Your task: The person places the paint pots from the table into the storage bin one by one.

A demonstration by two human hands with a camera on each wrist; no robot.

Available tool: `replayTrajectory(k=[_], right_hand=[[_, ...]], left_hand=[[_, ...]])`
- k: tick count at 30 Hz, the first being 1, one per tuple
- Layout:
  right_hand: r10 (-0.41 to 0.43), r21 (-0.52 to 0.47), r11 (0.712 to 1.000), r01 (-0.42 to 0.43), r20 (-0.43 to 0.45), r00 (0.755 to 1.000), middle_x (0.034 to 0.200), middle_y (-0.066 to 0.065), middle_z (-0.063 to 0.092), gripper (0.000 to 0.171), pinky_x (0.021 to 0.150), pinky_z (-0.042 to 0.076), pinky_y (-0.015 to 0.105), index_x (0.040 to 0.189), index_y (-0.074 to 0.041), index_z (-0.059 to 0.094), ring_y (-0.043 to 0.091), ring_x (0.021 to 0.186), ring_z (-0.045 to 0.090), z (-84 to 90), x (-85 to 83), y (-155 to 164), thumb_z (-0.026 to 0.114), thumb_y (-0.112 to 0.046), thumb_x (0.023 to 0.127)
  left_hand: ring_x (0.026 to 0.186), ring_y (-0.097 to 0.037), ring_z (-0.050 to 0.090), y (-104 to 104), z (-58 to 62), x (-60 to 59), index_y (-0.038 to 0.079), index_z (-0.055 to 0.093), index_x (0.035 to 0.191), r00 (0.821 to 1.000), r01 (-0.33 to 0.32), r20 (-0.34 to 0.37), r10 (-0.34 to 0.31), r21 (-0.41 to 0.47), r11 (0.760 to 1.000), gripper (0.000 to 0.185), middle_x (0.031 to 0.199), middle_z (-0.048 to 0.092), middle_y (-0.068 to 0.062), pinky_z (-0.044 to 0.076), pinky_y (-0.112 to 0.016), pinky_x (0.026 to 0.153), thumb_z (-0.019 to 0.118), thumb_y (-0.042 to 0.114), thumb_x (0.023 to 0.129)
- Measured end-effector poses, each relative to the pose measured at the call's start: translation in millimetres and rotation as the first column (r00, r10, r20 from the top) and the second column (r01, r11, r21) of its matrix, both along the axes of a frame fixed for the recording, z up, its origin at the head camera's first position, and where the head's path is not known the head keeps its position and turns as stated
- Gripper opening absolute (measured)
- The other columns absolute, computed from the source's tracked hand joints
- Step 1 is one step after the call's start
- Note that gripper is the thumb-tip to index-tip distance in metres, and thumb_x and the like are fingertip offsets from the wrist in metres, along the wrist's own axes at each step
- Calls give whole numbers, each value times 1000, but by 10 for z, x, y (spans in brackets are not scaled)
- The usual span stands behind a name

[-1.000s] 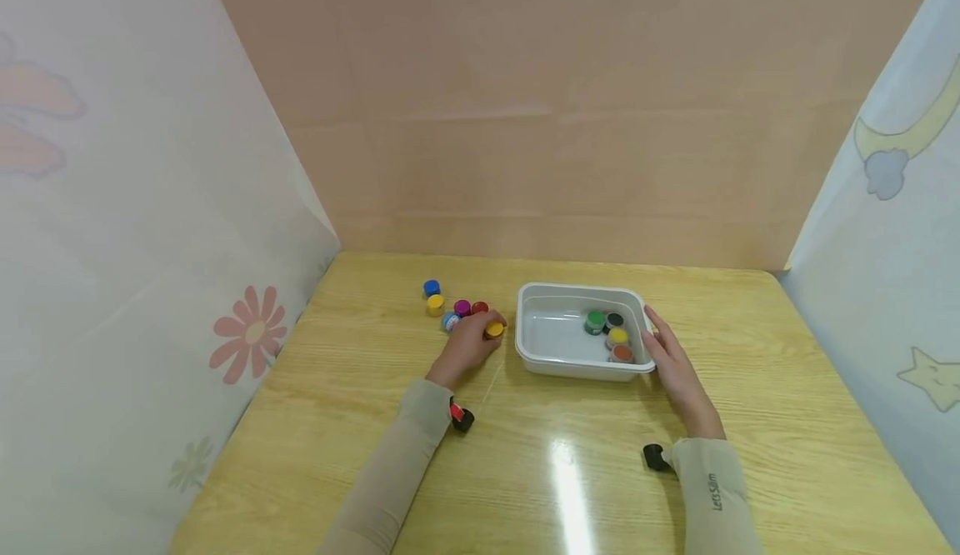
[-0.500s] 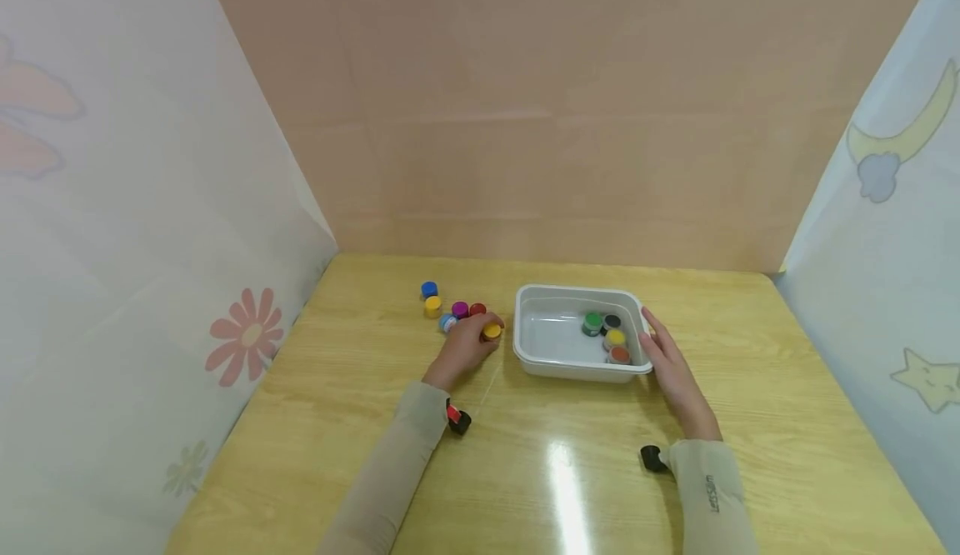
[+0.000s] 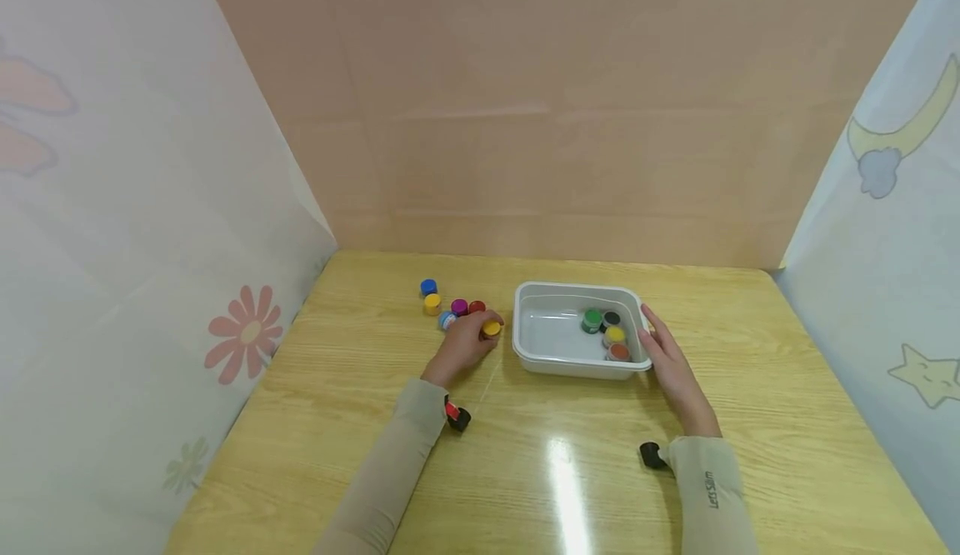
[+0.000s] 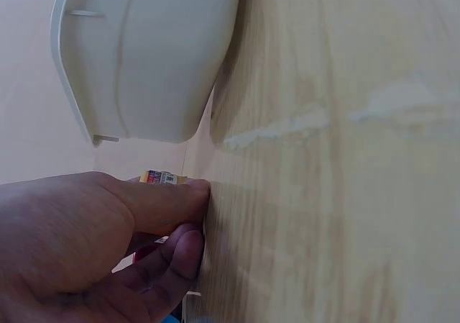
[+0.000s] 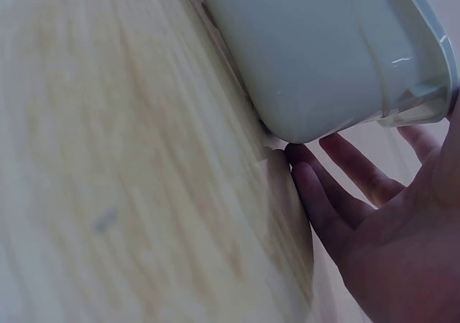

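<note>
My left hand (image 3: 467, 343) pinches a small paint pot with an orange-yellow lid (image 3: 491, 328), low at the table just left of the white plastic tub (image 3: 555, 366). The left wrist view shows the pot's printed label (image 4: 162, 178) behind the thumb; the fingers hide most of the rest. Inside the tub's right half sit paint pots with a green lid (image 3: 592, 319), a black lid (image 3: 612, 319), a yellow lid (image 3: 615, 335) and an orange-brown lid (image 3: 618, 352). My right hand (image 3: 673, 372) rests its extended fingers against the tub's right end.
Beyond my left hand, on the wooden table (image 3: 570, 422), stand more pots: blue (image 3: 428, 287), yellow (image 3: 432, 304), purple (image 3: 459, 307) and red (image 3: 477, 307). A light-blue one (image 3: 447, 320) lies tipped by the knuckles. A brown-papered wall (image 3: 555, 163) rises behind.
The whole scene shifts slightly with the head camera. Both hands, the held paint pot and the tub keep their places.
</note>
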State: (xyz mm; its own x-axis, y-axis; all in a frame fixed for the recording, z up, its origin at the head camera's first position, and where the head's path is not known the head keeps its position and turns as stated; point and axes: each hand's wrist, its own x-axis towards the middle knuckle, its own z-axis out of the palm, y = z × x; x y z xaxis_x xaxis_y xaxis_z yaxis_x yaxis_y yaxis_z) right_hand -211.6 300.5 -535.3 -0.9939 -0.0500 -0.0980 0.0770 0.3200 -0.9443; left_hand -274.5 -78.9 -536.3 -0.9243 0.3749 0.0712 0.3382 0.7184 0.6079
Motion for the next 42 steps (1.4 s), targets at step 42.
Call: replayTrajectory(k=[42], right_hand=[[-3,-4,1000,3,-32,999,173,20,13,67,122,11,73,168,-31,9,49,155,17,30,11,-21,38,-51,110]], left_hand=[[110,-24,63,-37,-8,-34,14,67,123,999,-46,33,43,87,995,28,122,70,-6,53,-44,105,75,14,96]])
